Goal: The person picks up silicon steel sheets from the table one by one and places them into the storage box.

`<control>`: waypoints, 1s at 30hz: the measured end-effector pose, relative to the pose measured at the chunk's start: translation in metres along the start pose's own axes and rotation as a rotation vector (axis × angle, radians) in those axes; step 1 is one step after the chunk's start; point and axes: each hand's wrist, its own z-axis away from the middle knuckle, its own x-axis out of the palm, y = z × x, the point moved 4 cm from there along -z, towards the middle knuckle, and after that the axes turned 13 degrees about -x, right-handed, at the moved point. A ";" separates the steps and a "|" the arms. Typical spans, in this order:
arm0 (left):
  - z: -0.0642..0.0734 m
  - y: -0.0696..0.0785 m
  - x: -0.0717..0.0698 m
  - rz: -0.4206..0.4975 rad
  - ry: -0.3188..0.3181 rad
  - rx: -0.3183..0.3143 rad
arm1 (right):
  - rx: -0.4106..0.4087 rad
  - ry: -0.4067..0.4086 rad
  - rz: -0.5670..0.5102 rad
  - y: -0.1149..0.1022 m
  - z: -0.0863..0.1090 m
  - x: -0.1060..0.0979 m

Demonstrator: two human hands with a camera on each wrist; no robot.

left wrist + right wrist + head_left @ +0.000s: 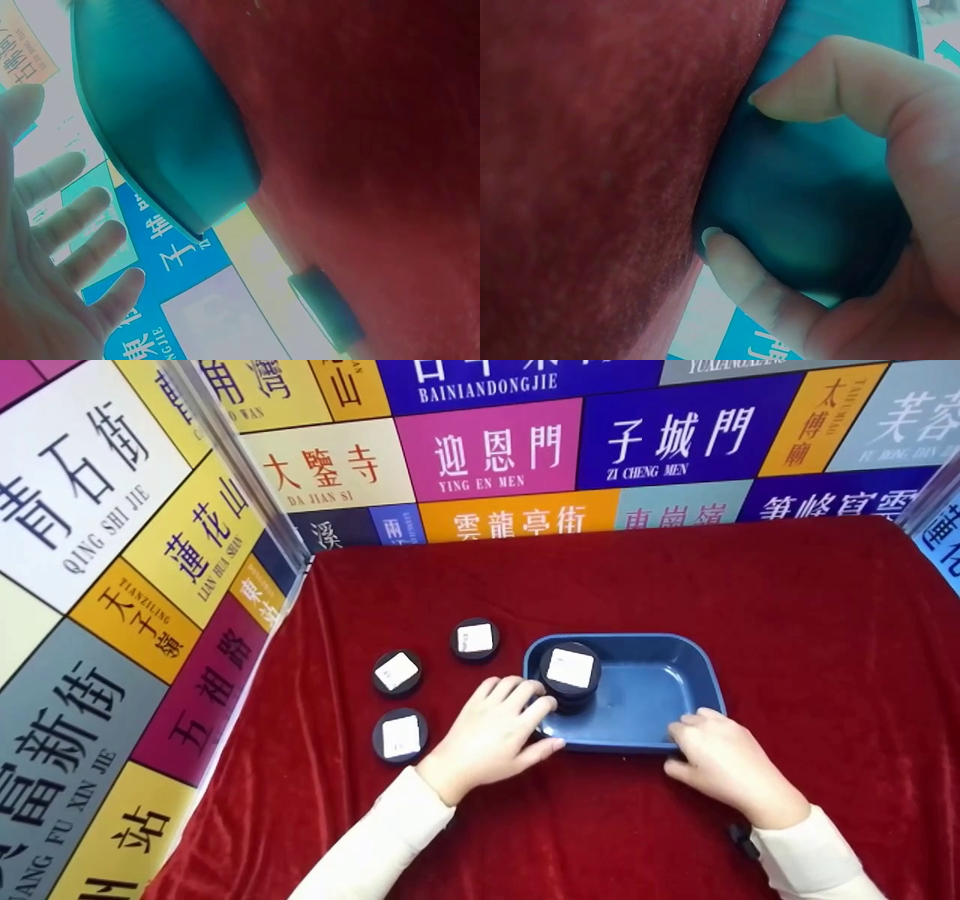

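A blue rectangular plastic container (637, 746) lies on the red cloth, open side up. My right hand (720, 761) grips its near right corner; in the right wrist view the thumb and a finger press against the outer wall (810, 187). Inside the container's left end stands a stack of black round discs (570, 669), the top one bearing a white label. Over the left rim hovers my left hand (491, 735), its fingers loosely spread beside the stack. The left wrist view shows those fingers (82, 202) apart, holding nothing.
Left of the container lie three more black discs with white labels: one at the back (475, 640), another at the far left (397, 673) and a third nearer (400, 736). Printed sign panels (487, 450) wall the back and left sides of the red-covered table (825, 660).
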 end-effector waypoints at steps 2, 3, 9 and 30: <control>-0.001 -0.002 0.000 -0.006 0.005 0.000 | -0.001 0.003 0.000 0.000 0.001 0.001; -0.001 -0.003 0.000 -0.007 0.008 0.000 | -0.002 0.005 0.001 0.000 0.001 0.001; -0.003 -0.008 0.000 -0.009 -0.004 -0.009 | -0.004 0.012 -0.002 0.000 0.001 0.000; -0.015 -0.035 -0.009 -0.031 -0.053 -0.126 | 0.010 -0.009 -0.006 0.000 0.000 -0.002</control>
